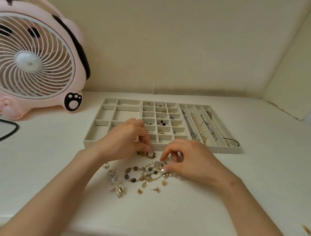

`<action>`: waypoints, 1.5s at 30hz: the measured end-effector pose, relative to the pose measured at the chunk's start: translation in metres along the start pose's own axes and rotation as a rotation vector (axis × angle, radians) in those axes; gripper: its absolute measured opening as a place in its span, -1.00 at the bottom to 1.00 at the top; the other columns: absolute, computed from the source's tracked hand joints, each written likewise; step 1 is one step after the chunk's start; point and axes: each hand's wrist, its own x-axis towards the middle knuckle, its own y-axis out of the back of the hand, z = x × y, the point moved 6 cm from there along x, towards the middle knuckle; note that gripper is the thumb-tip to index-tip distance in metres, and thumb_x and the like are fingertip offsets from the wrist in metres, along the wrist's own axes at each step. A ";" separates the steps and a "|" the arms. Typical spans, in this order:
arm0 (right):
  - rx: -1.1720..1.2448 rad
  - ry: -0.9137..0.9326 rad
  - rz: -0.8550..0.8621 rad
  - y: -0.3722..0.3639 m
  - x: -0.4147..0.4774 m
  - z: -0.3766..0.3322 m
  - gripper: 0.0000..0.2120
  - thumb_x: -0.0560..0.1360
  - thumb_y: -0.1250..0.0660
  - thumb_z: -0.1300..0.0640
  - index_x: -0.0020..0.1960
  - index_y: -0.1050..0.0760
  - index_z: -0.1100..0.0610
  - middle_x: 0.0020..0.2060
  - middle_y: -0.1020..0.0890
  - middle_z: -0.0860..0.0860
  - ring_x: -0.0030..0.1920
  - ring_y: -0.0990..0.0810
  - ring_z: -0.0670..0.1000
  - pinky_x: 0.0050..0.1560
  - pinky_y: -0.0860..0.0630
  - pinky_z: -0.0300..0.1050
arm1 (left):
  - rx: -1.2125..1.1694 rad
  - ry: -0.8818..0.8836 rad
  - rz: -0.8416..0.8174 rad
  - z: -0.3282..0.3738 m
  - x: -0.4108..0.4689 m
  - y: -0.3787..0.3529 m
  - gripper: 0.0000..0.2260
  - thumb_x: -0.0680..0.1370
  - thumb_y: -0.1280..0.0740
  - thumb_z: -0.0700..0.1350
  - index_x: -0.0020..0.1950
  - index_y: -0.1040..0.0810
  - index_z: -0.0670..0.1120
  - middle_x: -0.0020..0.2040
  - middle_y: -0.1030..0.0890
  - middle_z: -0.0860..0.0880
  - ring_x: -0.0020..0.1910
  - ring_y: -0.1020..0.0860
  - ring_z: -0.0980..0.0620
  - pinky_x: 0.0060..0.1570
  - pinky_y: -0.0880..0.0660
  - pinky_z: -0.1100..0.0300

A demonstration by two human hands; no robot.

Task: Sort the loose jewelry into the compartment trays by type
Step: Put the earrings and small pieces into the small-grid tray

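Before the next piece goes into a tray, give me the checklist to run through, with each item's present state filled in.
1. Left hand grip on the gold beaded piece: ok, fingertips pinch it.
2. Right hand grip on the beaded bracelets: ok, thumb and fingers curl round a strand.
3. Bracelets untangled: not ok, strands and charms overlap.
4. Room in the left tray: ok, visible compartments are bare.
5. Necklaces contained in the right tray: not ok, a black cord hangs over its front wall.
6. Table sorted: not ok, starfish brooch and stud earring lie loose.
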 end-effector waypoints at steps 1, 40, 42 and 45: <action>0.014 -0.004 -0.005 -0.001 0.000 0.000 -0.83 0.33 -0.50 -0.09 -0.12 -0.60 -0.10 -0.27 -0.57 -0.11 -0.24 -0.47 -0.17 -0.22 -0.32 -0.30 | -0.011 -0.014 0.003 0.002 0.000 0.000 -0.93 0.41 -0.46 -0.01 -0.17 -0.64 0.02 -0.19 -0.42 0.14 -0.11 -0.35 0.15 -0.07 -0.39 0.13; 0.434 -0.084 0.241 0.016 -0.001 0.012 -0.91 0.39 -0.48 0.22 -0.19 -0.59 0.07 -0.27 -0.64 -0.04 -0.27 -0.56 -0.06 -0.17 -0.54 -0.22 | -0.128 -0.092 -0.038 0.016 -0.002 -0.004 -0.91 0.43 -0.45 -0.06 -0.17 -0.60 -0.05 -0.19 -0.53 0.07 -0.18 -0.42 0.15 -0.19 -0.36 0.33; 0.456 -0.104 0.308 0.020 -0.001 0.016 -0.91 0.40 -0.47 0.23 -0.17 -0.62 0.07 -0.25 -0.65 -0.02 -0.20 -0.60 0.00 -0.12 -0.56 -0.20 | -0.128 -0.081 -0.028 0.016 -0.002 -0.003 -0.91 0.43 -0.45 -0.06 -0.17 -0.60 -0.06 -0.19 -0.52 0.08 -0.16 -0.42 0.13 -0.19 -0.36 0.31; 0.481 -0.137 0.373 0.026 -0.002 0.023 -0.88 0.41 -0.46 0.24 -0.17 -0.65 0.03 -0.25 -0.67 -0.05 -0.19 -0.62 -0.05 -0.07 -0.57 -0.21 | -0.135 -0.075 -0.022 0.015 -0.002 -0.003 -0.93 0.44 -0.45 -0.07 -0.17 -0.60 -0.05 -0.19 -0.53 0.09 -0.17 -0.43 0.15 -0.16 -0.39 0.28</action>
